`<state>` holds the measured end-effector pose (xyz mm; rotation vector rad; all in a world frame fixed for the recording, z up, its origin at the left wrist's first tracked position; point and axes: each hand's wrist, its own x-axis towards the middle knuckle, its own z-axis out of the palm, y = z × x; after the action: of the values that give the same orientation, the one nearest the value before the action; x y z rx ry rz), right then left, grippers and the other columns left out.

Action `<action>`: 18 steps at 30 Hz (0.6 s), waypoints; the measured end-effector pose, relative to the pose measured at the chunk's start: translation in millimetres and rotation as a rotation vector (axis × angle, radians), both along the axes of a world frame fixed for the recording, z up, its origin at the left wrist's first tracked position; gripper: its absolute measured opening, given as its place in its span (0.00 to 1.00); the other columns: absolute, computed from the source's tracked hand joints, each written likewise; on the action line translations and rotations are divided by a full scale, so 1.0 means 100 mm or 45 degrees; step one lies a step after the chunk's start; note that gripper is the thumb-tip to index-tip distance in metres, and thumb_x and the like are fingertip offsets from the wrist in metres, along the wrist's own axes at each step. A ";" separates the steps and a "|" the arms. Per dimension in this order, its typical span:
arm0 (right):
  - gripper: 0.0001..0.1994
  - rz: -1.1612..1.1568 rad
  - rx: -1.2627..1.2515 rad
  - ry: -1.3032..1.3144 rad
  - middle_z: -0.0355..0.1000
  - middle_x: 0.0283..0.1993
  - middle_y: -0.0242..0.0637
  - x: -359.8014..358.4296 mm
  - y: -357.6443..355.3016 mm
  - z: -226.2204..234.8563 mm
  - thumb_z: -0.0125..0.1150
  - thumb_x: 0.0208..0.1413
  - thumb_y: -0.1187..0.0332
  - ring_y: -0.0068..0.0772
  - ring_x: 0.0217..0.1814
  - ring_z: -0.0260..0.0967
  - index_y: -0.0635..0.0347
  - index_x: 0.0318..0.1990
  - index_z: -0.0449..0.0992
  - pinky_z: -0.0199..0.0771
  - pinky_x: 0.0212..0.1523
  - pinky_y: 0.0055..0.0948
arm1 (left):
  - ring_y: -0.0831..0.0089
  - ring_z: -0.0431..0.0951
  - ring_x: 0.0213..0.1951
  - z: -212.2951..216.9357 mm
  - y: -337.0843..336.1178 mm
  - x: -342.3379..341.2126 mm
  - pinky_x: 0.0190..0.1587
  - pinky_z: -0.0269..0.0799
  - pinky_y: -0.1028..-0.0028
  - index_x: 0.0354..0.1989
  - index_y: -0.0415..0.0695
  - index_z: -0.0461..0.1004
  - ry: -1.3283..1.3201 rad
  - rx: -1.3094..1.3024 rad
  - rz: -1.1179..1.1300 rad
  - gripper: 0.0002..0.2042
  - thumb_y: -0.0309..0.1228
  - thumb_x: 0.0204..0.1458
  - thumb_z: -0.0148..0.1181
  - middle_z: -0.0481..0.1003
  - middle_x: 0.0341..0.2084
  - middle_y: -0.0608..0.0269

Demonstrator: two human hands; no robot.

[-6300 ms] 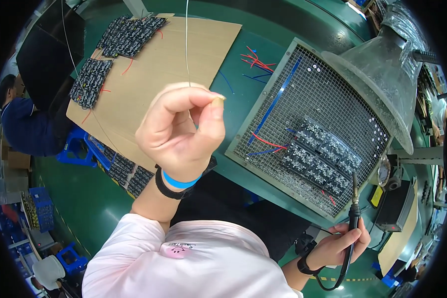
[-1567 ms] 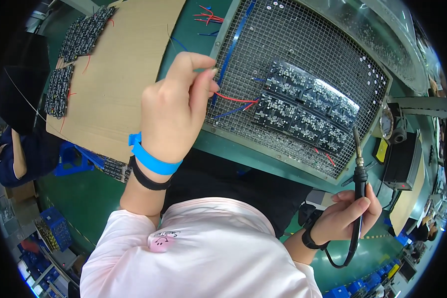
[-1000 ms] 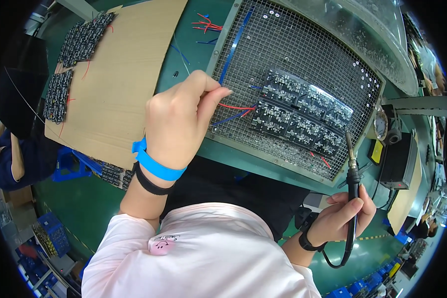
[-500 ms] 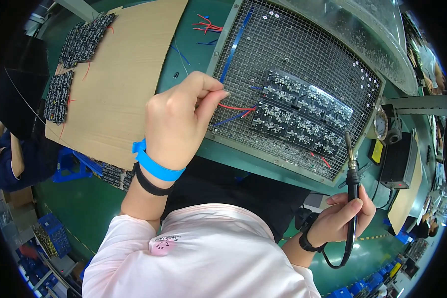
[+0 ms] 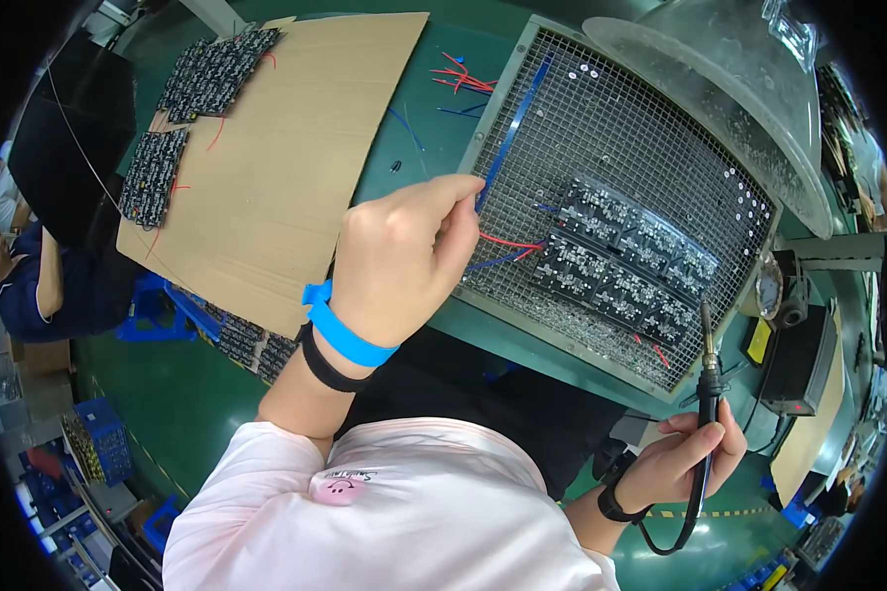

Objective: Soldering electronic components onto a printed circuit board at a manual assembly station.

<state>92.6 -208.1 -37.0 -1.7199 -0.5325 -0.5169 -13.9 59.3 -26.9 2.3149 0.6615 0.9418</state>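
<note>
My left hand (image 5: 409, 251) is pinched closed above the near left part of a metal grid tray (image 5: 483, 153). What its fingertips hold is too small to make out. A red wire (image 5: 511, 242) runs from the circuit boards to behind that thumb, where its end is hidden. Two black circuit boards, a far one (image 5: 641, 236) and a near one (image 5: 616, 291), lie side by side on the grid, with red and blue wires at their ends. My right hand (image 5: 695, 458) grips a soldering iron (image 5: 708, 384), its tip pointing up beside the boards' right end.
A blue strip (image 5: 517, 123) lies across the grid. Loose red wires (image 5: 463, 77) sit beyond the tray. At left, cardboard (image 5: 296, 148) carries more boards (image 5: 153, 177). A clear curved cover (image 5: 729, 108) stands behind the tray; a black box (image 5: 798, 362) is at right. Another person (image 5: 54, 281) sits at far left.
The view has shifted, so the tray and cardboard appear farther right and lower. My left hand keeps its pinch near the red wire, and the right still holds the soldering iron.
</note>
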 end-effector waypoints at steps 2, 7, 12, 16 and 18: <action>0.13 -0.002 -0.005 -0.010 0.71 0.31 0.45 0.01 0.00 0.01 0.49 0.67 0.66 0.21 0.18 0.63 0.73 0.43 0.70 0.60 0.17 0.15 | 0.59 0.80 0.24 0.00 0.00 0.00 0.27 0.76 0.69 0.35 0.38 0.78 0.003 -0.024 -0.005 0.05 0.21 0.49 0.60 0.78 0.22 0.52; 0.13 0.013 -0.002 -0.051 0.71 0.31 0.44 0.04 0.00 -0.01 0.49 0.67 0.67 0.20 0.18 0.63 0.73 0.43 0.70 0.59 0.16 0.14 | 0.62 0.80 0.23 0.01 0.00 0.02 0.26 0.76 0.71 0.33 0.38 0.78 0.029 -0.032 0.005 0.04 0.21 0.48 0.61 0.77 0.21 0.54; 0.13 0.012 -0.002 -0.029 0.71 0.33 0.45 0.03 -0.02 -0.02 0.48 0.67 0.67 0.20 0.18 0.63 0.73 0.43 0.70 0.59 0.17 0.14 | 0.70 0.82 0.25 0.06 0.00 0.03 0.28 0.76 0.76 0.33 0.35 0.78 0.096 -0.037 0.002 0.04 0.22 0.50 0.60 0.79 0.22 0.56; 0.13 -0.003 -0.014 -0.024 0.71 0.32 0.44 0.02 -0.01 0.00 0.48 0.67 0.67 0.20 0.18 0.63 0.73 0.43 0.70 0.58 0.16 0.14 | 0.68 0.81 0.24 0.05 -0.01 0.03 0.27 0.75 0.76 0.31 0.37 0.78 0.044 -0.034 -0.008 0.03 0.21 0.48 0.62 0.79 0.21 0.57; 0.13 -0.009 -0.018 -0.014 0.70 0.31 0.44 0.00 0.00 0.01 0.48 0.67 0.67 0.20 0.18 0.63 0.72 0.44 0.70 0.58 0.16 0.14 | 0.65 0.80 0.23 0.08 -0.03 0.01 0.26 0.75 0.75 0.30 0.38 0.77 0.009 -0.020 -0.010 0.03 0.21 0.47 0.64 0.78 0.21 0.58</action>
<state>93.0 -207.9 -36.5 -1.7340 -0.5395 -0.5294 -12.6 56.7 -18.8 2.3066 0.6599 0.9227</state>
